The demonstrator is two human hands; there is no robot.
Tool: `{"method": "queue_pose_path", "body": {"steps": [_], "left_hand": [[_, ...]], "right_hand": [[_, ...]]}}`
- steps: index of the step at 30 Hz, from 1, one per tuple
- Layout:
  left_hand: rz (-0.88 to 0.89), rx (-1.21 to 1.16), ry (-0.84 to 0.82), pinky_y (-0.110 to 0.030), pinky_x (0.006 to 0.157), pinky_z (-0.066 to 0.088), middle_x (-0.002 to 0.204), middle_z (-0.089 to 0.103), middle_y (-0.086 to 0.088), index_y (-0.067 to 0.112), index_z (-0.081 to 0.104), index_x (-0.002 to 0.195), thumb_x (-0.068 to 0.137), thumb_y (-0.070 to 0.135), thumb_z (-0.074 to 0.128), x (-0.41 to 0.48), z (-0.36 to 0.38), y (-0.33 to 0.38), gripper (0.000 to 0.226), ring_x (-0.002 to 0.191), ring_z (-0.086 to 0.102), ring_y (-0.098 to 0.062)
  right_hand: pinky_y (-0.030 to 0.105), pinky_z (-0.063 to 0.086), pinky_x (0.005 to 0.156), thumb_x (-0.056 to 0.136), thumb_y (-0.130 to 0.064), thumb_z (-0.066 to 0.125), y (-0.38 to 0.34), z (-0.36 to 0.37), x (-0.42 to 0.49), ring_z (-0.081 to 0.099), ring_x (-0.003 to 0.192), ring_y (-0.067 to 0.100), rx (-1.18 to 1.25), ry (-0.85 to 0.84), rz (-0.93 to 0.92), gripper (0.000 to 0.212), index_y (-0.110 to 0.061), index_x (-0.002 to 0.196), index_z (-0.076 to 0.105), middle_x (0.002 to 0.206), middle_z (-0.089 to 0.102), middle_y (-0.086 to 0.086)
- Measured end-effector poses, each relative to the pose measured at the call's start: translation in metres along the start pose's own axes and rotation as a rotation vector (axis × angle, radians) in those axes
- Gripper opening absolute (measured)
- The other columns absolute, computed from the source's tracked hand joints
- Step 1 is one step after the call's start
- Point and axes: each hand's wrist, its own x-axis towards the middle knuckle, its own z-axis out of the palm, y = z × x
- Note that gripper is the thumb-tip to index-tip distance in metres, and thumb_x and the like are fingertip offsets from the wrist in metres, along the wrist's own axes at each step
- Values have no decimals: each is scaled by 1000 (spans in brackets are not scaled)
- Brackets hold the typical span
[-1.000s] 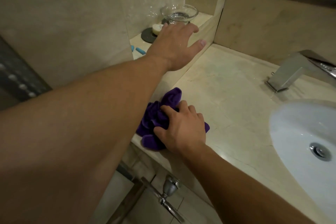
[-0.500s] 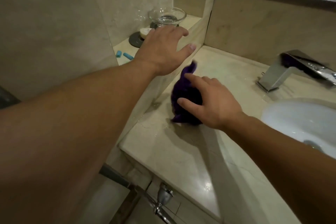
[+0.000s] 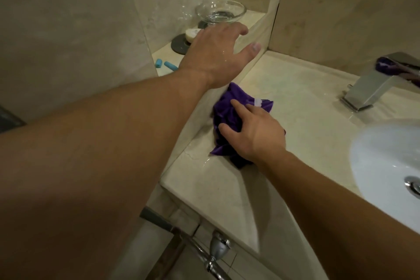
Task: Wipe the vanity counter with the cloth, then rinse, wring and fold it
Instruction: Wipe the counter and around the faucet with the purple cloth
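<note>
Right hand presses down on the bunched purple cloth, fingers fairly straight. Left hand is splayed wide on the ledge just beyond, holding nothing.

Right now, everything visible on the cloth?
The cloth is purple, soft and slightly shiny, bunched in folds, with a small white tag on its far edge. It lies on the counter beside the ledge wall. The right hand presses on it, thumb and forefinger spread; part is hidden beneath.
</note>
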Motion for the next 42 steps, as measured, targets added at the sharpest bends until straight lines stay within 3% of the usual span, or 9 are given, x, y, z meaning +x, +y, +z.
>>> {"method": "queue_pose_path", "body": {"steps": [12, 19, 22, 25, 27, 29, 31, 33, 42], "left_hand": [[-51, -81, -29, -46, 111, 38, 146, 48, -2, 24, 48, 141, 96, 61, 40, -1, -1, -1, 59, 133, 44, -21], [-49, -68, -36, -45, 113, 35, 146, 50, -1, 24, 49, 141, 96, 61, 41, -2, 0, -1, 58, 135, 40, -22], [-40, -54, -41, -45, 113, 33, 146, 49, -2, 24, 48, 141, 98, 59, 41, -3, -1, -1, 56, 135, 39, -23], [-35, -54, -39, -44, 112, 33, 146, 49, -3, 23, 48, 141, 98, 59, 41, -2, -2, 0, 57, 135, 39, -23], [-36, -56, -35, -44, 113, 32, 146, 50, -3, 23, 49, 141, 98, 59, 42, -2, -3, 0, 56, 135, 40, -23], [-37, -56, -35, -43, 112, 32, 145, 50, -2, 23, 49, 141, 98, 59, 41, -3, -4, 1, 56, 135, 40, -22], [-38, -51, -37, -43, 113, 32, 146, 50, -1, 23, 48, 141, 98, 59, 41, -3, -3, 2, 57, 136, 40, -21], [-40, -59, -32, -43, 113, 32, 147, 49, 0, 23, 48, 141, 98, 60, 41, -3, -3, 2, 57, 136, 39, -20], [-57, -94, -46, -47, 111, 38, 147, 48, 0, 25, 48, 142, 94, 66, 41, 1, 1, -3, 63, 135, 42, -21]], "right_hand": [[38, 43, 103, 88, -63, 50, -42, 18, -55, 52, 122, 20, 66, 36, -189, 73, -33, 152, 34, 132, 60, -6], [33, 44, 88, 86, -59, 57, -47, 6, -81, 56, 103, 16, 67, -95, -375, 63, -39, 144, 44, 118, 65, -10], [32, 47, 81, 83, -60, 60, -29, -21, -79, 57, 96, 15, 64, -107, -326, 60, -42, 139, 46, 109, 65, -10], [32, 45, 77, 81, -53, 66, 2, -58, -64, 58, 93, 18, 124, 60, -175, 58, -44, 136, 53, 102, 65, -10], [36, 51, 82, 81, -49, 69, 24, -83, -46, 63, 97, 23, 164, 166, -121, 56, -43, 135, 57, 105, 71, -7], [38, 51, 86, 86, -58, 63, 47, -103, -28, 61, 103, 22, 135, 60, -97, 57, -44, 139, 52, 119, 69, -4], [43, 46, 98, 82, -77, 47, 67, -111, -14, 49, 124, 22, 17, -147, -53, 72, -47, 148, 39, 147, 50, -1], [53, 32, 114, 78, -85, 37, 80, -104, -7, 28, 146, 28, -61, -115, -1, 85, -49, 153, 24, 164, 25, 0], [50, 28, 118, 74, -96, 18, 47, -17, -17, 28, 149, 31, -155, -87, 30, 96, -49, 156, 2, 166, 22, 1]]}}
